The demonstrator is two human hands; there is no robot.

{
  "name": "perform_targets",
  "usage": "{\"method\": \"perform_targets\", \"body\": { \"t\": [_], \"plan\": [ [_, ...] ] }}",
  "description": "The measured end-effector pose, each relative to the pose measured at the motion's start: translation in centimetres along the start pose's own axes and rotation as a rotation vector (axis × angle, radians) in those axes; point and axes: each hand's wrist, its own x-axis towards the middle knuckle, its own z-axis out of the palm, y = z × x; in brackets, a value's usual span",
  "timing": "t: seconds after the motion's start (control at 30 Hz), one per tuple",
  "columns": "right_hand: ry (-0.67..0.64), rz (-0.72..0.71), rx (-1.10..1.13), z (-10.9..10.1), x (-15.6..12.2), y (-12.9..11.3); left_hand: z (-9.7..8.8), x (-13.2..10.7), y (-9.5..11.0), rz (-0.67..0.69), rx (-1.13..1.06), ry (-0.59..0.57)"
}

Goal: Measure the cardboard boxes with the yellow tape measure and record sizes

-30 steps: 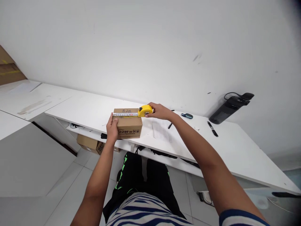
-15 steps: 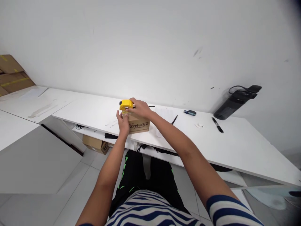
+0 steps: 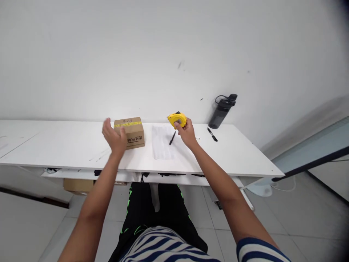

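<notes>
A small cardboard box [image 3: 136,139] with a strip of yellow tape and dark printing rests on the white desk. In front of its left side is my left hand [image 3: 114,138], fingers apart and holding nothing; whether it touches the box I cannot tell. To the right, my right hand [image 3: 187,131] grips a yellow tape measure [image 3: 177,118] above the desk. No drawn-out blade can be made out. Below and left of that hand, a black pen [image 3: 172,138] lies on a sheet of white paper [image 3: 160,145].
A dark bottle [image 3: 220,113] stands by the wall at the desk's right. Near it lies a black strip-like item [image 3: 212,134]. Under the desktop [image 3: 68,145] runs a shelf [image 3: 79,174] holding dark items, and a larger cardboard box [image 3: 78,185] sits below.
My right hand has lifted the tape measure off the box and carried it right, over the paper. My left hand has opened beside the box. The view has turned right.
</notes>
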Motion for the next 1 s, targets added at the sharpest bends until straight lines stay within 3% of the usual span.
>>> {"method": "perform_targets", "body": {
  "t": [0.07,0.17,0.27,0.33,0.4,0.43,0.57,0.67,0.77,0.83,0.9,1.0],
  "plan": [
    [-0.007,0.024,0.014,0.1,-1.4,0.5,4.2,-3.8,2.0,-0.093,-0.194,-0.099],
    [-0.037,0.013,-0.173,0.8,-3.4,1.0,11.5,-8.4,3.5,-0.491,-0.571,-0.346],
    [-0.155,-0.065,-0.464,0.4,-3.9,1.7,16.9,-9.1,2.6,-0.832,-0.873,-0.402],
    [-0.358,-0.126,-0.497,-0.9,-2.9,2.8,18.5,-7.7,0.7,-0.983,-0.933,-0.335],
    [-0.523,-0.132,-0.442,-2.7,-1.2,4.5,18.9,-5.7,-1.8,-1.071,-0.933,-0.318],
    [-0.539,-0.116,-0.449,-3.6,-0.2,5.5,18.7,-4.7,-3.2,-1.098,-0.931,-0.345],
    [-0.432,-0.063,-0.925,-5.0,3.6,9.4,17.5,-1.7,-7.5,-1.164,-0.913,-0.499],
    [-0.662,-0.126,-1.258,-4.2,6.0,11.1,17.3,-1.0,-8.9,-1.184,-0.955,-0.550],
    [-0.810,-0.249,-1.313,-4.0,7.6,11.9,17.5,-1.0,-9.2,-1.178,-0.959,-0.572],
    [-0.702,-0.265,-1.243,-4.6,7.7,12.2,17.6,-1.1,-9.2,-1.181,-0.942,-0.541],
    [-0.448,-0.204,-1.073,-5.5,6.8,12.4,17.7,-1.1,-9.3,-1.191,-0.932,-0.509],
    [-0.118,-0.036,-0.593,-5.9,4.0,12.7,17.8,-1.2,-9.6,-1.201,-0.930,-0.508]
  ]
}}
